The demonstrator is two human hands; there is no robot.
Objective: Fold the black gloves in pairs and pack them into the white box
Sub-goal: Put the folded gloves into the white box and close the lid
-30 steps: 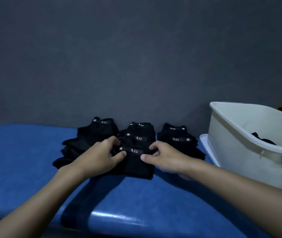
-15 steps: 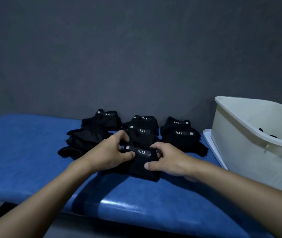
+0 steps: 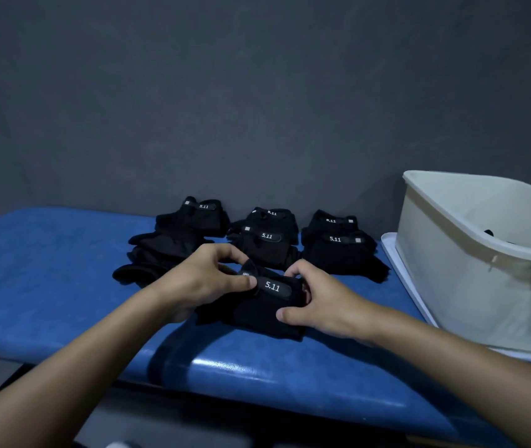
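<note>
A black glove pair (image 3: 259, 310) with a "5.11" wrist strap lies on the blue padded bench (image 3: 47, 286) in front of me. My left hand (image 3: 202, 279) pinches its left cuff edge and my right hand (image 3: 319, 300) grips its right side. Behind it lie three more groups of black gloves: an unfolded pile at the left (image 3: 173, 240), a stack in the middle (image 3: 267, 240), and a stack at the right (image 3: 338, 247). The white box (image 3: 471, 273) stands at the right, with something dark just visible inside.
The box rests on a flat white lid or tray (image 3: 400, 273) at the bench's right end. A dark grey wall (image 3: 257, 108) rises right behind the gloves. The bench's front edge (image 3: 257, 373) runs below my forearms.
Both hands have drawn the front glove pair toward me, away from the middle stack, and closed tighter on its cuff. The view has tilted slightly.
</note>
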